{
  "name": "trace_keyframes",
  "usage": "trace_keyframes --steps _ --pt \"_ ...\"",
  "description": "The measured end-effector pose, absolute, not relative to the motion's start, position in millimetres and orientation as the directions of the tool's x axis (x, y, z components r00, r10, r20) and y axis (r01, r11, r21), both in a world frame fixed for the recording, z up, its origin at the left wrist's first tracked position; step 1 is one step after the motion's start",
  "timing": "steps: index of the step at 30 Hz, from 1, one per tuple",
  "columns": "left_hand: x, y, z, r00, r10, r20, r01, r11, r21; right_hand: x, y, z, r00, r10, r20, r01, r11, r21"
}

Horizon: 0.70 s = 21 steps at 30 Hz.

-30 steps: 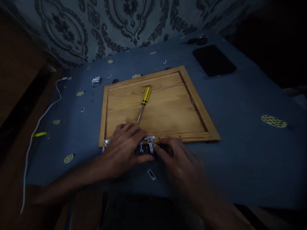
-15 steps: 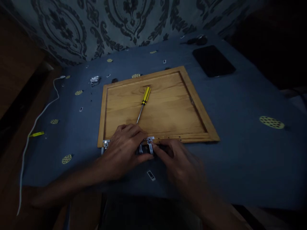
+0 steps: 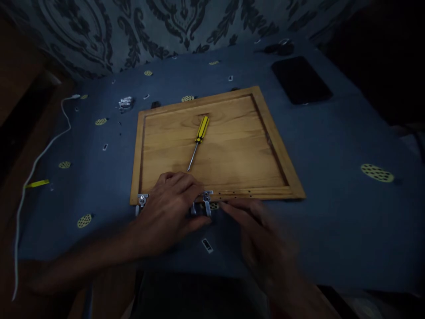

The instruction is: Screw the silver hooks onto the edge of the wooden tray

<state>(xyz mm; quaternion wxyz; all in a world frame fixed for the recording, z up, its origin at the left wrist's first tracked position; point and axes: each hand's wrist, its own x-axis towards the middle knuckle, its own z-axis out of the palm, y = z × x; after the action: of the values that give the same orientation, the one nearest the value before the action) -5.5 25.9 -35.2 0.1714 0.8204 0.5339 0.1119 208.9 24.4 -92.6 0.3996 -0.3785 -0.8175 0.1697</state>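
Observation:
A framed wooden panel [image 3: 215,146] lies flat, its near edge towards me. My left hand [image 3: 169,208] lies over that edge with its thumb tucked below, gripping a metal hinge [image 3: 207,199] whose arm sticks out past the wood. Another metal hinge piece [image 3: 142,200] with a screw shows left of the hand; whether they join is hidden. My right hand [image 3: 262,230] is just right of the hinge, fingers bent and tips close together near the edge; anything between them is too small to make out. A yellow-handled screwdriver [image 3: 202,130] rests on the panel.
A dark tablet-like slab [image 3: 301,80] lies at the back right, a dark object [image 3: 282,46] behind it. At left are a shiny metal part [image 3: 126,103], small loose bits, a white cable [image 3: 41,155] and a yellow strip [image 3: 38,183]. Small holes dot the panel's near edge.
My right hand has drawn back to the right, off the hinge. The left hand keeps its hold. The view has shifted slightly.

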Motion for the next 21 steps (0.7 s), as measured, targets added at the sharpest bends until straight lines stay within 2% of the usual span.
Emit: trace_keyframes --steps 6,14,21 --pt "-4.5 26.7 -33.7 0.394 0.919 -0.009 0.845 -0.358 0.398 205.9 23.3 -95.2 -0.407 0.772 0.487 0.502 0.635 -0.587" --pt "-3.5 27.2 -32.4 0.400 0.916 -0.047 0.847 -0.349 0.402 212.7 20.6 -97.7 -0.476 0.782 0.402 0.433 0.607 -0.667" --pt "-4.2 26.3 -35.3 0.407 0.912 -0.055 0.844 -0.353 0.405 209.1 24.4 -91.8 -0.503 0.769 0.396 0.493 0.631 -0.599"
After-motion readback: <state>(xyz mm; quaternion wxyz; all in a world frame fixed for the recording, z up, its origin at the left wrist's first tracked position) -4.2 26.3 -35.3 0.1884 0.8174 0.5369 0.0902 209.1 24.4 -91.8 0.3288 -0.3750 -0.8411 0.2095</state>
